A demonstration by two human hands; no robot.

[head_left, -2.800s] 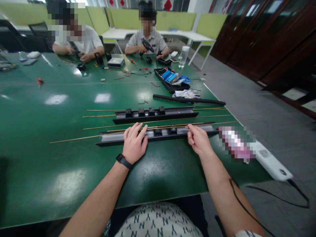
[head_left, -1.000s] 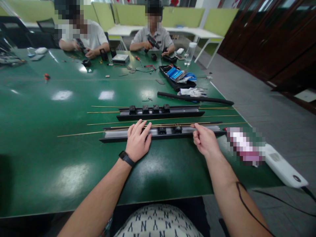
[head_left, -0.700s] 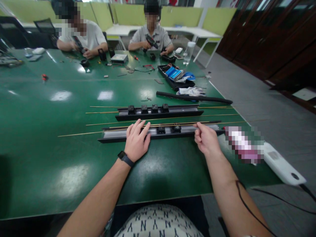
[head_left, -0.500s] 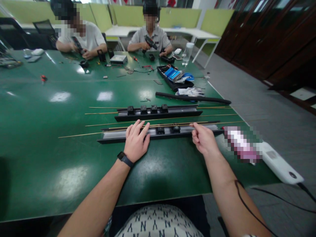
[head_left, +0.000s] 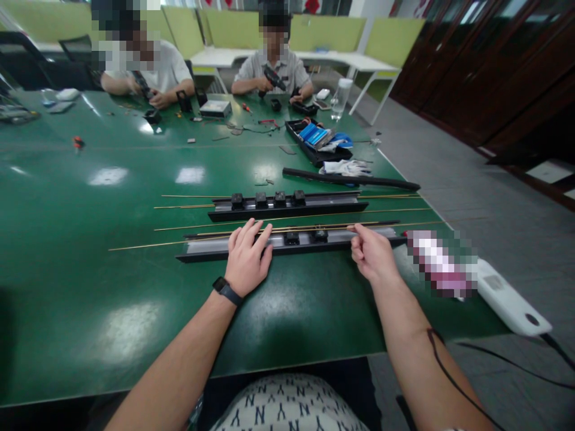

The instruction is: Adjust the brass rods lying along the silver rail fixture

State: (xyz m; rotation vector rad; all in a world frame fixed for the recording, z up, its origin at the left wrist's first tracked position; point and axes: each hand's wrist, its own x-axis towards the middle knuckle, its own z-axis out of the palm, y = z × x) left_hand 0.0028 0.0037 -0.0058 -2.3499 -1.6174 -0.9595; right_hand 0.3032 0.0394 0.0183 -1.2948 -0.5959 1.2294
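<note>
The left hand (head_left: 248,257) lies, fingers spread, across the near channel (head_left: 206,245) containing two black blocks (head_left: 291,237); the right hand (head_left: 372,250) pinches a golden rod (head_left: 332,227) along it. The far-right tray (head_left: 300,146) holds a blue item (head_left: 315,136).

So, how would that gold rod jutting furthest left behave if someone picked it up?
The gold rod is probably stiff but springy, since it's long and thin yet sticks out past the black channel looking nearly straight. Being so slender, it's likely light too.

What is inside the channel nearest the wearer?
Two black blocks show inside the near channel, with golden rods along it. What lies behind the left hand is covered.
</note>
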